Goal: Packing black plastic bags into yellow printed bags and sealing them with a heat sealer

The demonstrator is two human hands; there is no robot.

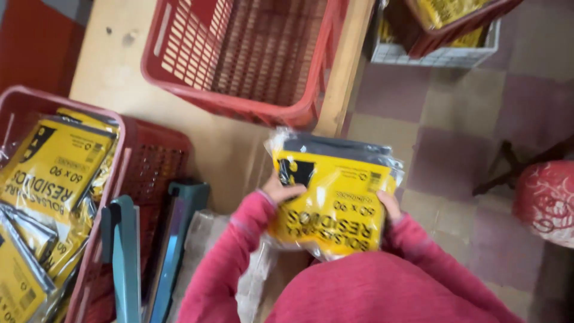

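I hold the yellow-and-black plastic bag packet [335,197] upright between both hands, over my lap beside the table [119,66]. Left hand [281,190] and right hand [390,206] fingers grip its opposite side edges; its long axis runs away from me.

An empty crate [251,54] stands at the bench's [119,60] far right edge. A second crate [122,155], at the left edge, holds stacked packets [54,173]. A sealing tool [149,251] lies just right of it. Both hands hold a packet stack [332,191] beyond the bench's right edge, above the floor [466,131].
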